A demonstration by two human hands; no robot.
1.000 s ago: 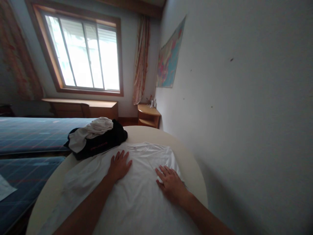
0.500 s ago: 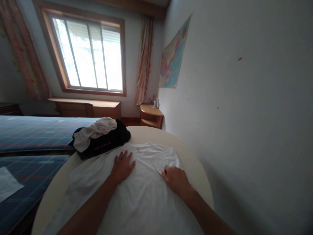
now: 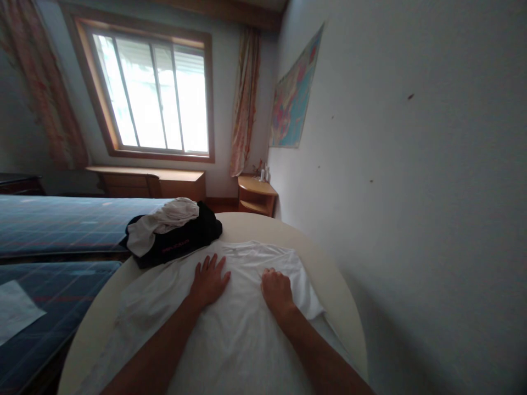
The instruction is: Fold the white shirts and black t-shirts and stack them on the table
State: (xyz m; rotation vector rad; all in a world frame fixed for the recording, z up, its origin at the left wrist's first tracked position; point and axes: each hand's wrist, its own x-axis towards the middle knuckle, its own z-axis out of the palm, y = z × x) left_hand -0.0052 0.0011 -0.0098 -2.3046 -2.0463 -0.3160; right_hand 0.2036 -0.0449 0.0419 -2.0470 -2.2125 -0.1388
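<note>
A white T-shirt (image 3: 239, 340) lies spread over a round cream table (image 3: 346, 307), its neckline at the far side and its near part running out of view. My left hand (image 3: 209, 281) rests flat on the shirt's upper left, fingers spread. On the upper right, my right hand (image 3: 278, 289) is closed, its fingers curled on the fabric, with a small crease by the fingertips. The fingertips themselves are partly hidden. Beyond my left hand, a black garment (image 3: 177, 244) with red lettering sits bunched up, a greyish-white cloth (image 3: 164, 222) on top of it.
Two blue plaid mattresses (image 3: 82, 219) lie to the left, the nearer one bearing a white sheet-like piece (image 3: 16, 310). A white wall (image 3: 411, 247) runs close along the right. A wooden corner shelf (image 3: 257, 189) and a low desk (image 3: 177, 175) stand behind the table.
My right hand has moved left toward the shirt's middle, and the fabric at the shirt's right side now lies further out. My left hand stays in place on the cloth.
</note>
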